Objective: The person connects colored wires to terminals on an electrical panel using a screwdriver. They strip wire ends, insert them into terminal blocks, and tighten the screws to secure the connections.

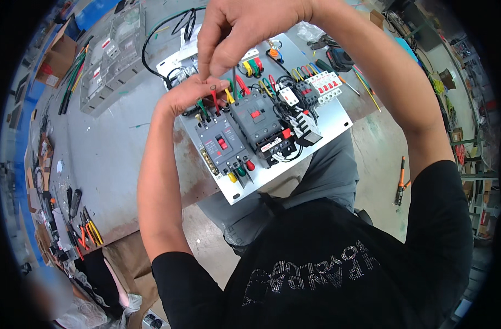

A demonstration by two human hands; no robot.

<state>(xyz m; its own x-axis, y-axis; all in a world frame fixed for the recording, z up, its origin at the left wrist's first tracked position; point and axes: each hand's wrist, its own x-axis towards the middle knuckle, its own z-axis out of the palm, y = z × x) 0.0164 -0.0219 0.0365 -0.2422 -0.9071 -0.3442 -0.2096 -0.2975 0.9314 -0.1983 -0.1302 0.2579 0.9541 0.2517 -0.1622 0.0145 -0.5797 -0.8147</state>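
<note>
The right hand [256, 22], cut off at the top, bends thumb and fingers close together, directly above the left hand [184, 97]; the left fingers are partly covered, near red insulated wires [215, 101]; what either hand pinches, I cannot tell; just below, the grey rectangular plastic breaker [211, 143] sits on the white metal plate [332, 123].

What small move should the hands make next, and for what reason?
I would perhaps raise the right hand slightly away from the left hand. They come together close to the red lead at the grey breaker, and whatever lies between them is hidden in this view. A small gap would probably let the person check the lead.
</note>
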